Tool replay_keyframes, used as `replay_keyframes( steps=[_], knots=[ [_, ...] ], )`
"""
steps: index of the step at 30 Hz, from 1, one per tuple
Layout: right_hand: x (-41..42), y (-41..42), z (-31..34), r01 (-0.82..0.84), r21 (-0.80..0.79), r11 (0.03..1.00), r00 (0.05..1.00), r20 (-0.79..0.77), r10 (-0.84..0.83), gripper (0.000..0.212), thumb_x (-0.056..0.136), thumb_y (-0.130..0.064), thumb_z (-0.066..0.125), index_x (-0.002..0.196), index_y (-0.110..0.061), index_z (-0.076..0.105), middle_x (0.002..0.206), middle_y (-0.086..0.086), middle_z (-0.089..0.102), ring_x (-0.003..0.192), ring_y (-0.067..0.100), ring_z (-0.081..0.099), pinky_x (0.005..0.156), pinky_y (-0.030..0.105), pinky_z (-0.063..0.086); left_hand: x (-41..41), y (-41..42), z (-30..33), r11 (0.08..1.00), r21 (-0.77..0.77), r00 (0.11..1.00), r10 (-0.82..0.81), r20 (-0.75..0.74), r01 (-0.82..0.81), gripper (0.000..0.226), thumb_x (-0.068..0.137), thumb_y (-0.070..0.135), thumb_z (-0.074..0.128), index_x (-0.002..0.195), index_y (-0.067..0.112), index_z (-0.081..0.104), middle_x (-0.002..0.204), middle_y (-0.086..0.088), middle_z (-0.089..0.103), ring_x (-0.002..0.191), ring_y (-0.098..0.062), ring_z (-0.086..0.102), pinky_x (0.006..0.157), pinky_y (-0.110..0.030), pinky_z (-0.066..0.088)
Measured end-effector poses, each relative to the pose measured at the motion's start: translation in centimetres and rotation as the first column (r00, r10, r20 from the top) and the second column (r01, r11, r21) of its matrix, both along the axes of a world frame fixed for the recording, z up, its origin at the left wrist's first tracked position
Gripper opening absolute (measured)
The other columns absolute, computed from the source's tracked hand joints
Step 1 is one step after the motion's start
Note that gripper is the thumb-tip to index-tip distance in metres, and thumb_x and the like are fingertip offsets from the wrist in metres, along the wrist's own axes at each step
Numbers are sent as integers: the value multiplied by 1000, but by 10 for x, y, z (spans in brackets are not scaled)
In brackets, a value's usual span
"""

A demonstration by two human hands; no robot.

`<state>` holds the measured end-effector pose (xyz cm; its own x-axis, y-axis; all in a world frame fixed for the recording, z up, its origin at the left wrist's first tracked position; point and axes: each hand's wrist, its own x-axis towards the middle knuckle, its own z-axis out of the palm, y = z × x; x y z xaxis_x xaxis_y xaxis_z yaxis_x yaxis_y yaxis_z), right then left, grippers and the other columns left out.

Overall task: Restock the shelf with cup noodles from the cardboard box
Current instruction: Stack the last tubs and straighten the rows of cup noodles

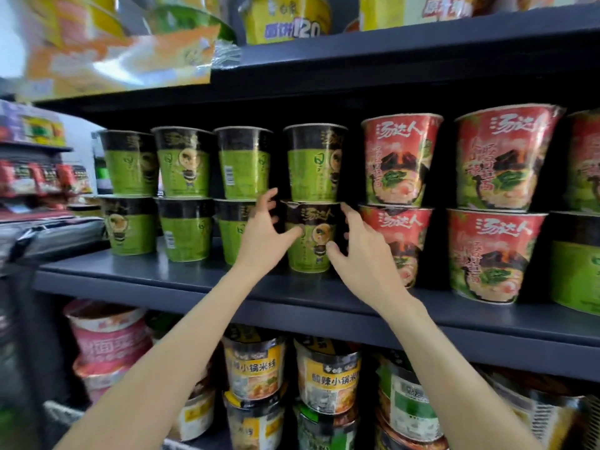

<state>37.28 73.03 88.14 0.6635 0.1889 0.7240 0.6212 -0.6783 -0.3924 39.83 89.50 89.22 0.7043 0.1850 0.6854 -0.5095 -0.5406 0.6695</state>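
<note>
- The left hand (pixel 264 237) and right hand (pixel 354 254) are flanking the lower green cup (pixel 310 238) of the fourth stack on the middle shelf (pixel 194 280)
- Left-hand fingers are spreading loosely, thumb tip touching the cup front; the grip is not closing
- Right-hand fingers are curving against the cup's right side, thumb touching the front; whether it is gripping firmly cannot be told
- The cup is standing upright, carrying an upper green cup (pixel 315 162) on its lid
- Three more green stacks (pixel 185 196) are standing to the left, red cups (pixel 397 160) to the right
- Judgement: this row is looking nearly full; stocking is appearing well advanced
- The cardboard box is not showing, so remaining stock cannot be told
</note>
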Motion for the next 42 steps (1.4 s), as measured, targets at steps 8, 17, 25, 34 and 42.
replay_keyframes(
  steps=[8,17,25,34,42],
  knots=[
    [38,37,19,49,82,995,956,-293,-23,95,88,-15,56,148,-8,-18,115,22,61,99,33,62,80,36,49,27,3,11,978,210,995,38,-88,-19,110,66,57,74,149,26,10,147,-10,36,132,-27,40,106,-41,37],
    [6,51,1,246,47,968,966,-99,-240,93,89,-35,60,151,-16,-7,132,15,44,111,28,54,78,27,38,23,34,12,942,314,993,-108,-54,119,106,69,60,69,149,30,7,151,-4,32,137,-22,32,106,-36,32],
    [5,63,-7,400,105,910,916,-70,-395,103,81,-44,69,151,-16,0,141,11,33,121,30,48,88,37,47,30,44,10,920,262,957,-279,-84,291,108,63,64,69,148,37,8,150,1,35,134,-20,38,107,-40,35],
    [8,72,-9,450,173,876,892,-142,-430,116,70,-49,78,146,-25,-5,127,11,57,103,34,63,84,44,52,19,43,25,935,229,962,-270,-30,269,101,72,66,61,148,35,3,156,1,19,137,-20,32,106,-41,33],
    [10,70,-11,491,139,860,871,-87,-483,114,72,-51,74,147,-20,-7,128,9,57,102,33,63,74,38,48,22,-7,63,981,136,989,-145,31,139,113,65,63,71,148,23,4,146,-5,29,129,-25,41,95,-39,41]
  ],
)
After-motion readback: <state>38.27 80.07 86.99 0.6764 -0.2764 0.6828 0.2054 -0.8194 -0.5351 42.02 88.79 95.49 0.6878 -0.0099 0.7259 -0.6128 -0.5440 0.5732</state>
